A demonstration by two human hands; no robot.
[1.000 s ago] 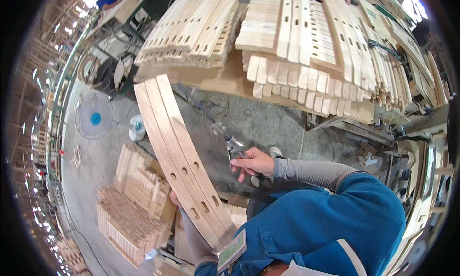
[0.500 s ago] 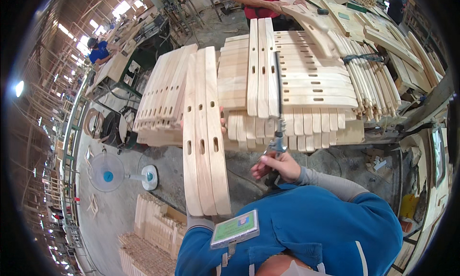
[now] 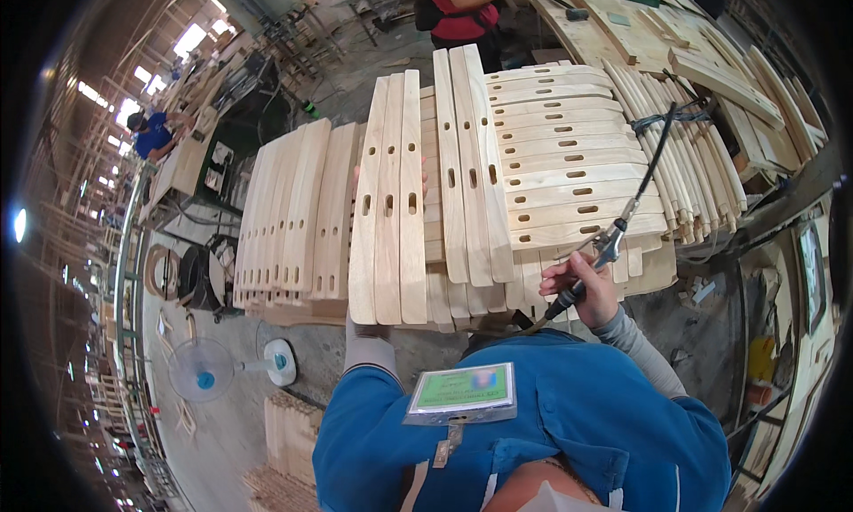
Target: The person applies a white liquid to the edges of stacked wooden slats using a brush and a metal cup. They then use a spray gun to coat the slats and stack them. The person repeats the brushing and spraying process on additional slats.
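Note:
Three pale wooden slats [image 3: 388,246], each with slots cut through, stand side by side in front of me. My left hand [image 3: 424,182] is closed around them from behind; only a few fingertips show at their edges. My right hand [image 3: 593,290] grips an air blow gun [image 3: 607,246] by its dark handle, its long thin nozzle slanting up to the right, away from the slats. Between the two hands, another group of slotted slats [image 3: 480,201] lies lengthwise on top of the stack. The held slats overlap the stack's near edge in view.
Stacked slotted slats [image 3: 569,174] and more slats [image 3: 280,219] fill the bench ahead. A bundle of wooden rods [image 3: 684,174] lies right. A co-worker in red [image 3: 466,10] stands beyond. A fan [image 3: 204,370] and stacked wood [image 3: 289,441] are at lower left.
The held slats have moved forward, toward the stack. My right hand has shifted right, and the blow gun's nozzle has swung from upright to slanting right. The co-worker's long wooden piece is no longer in view.

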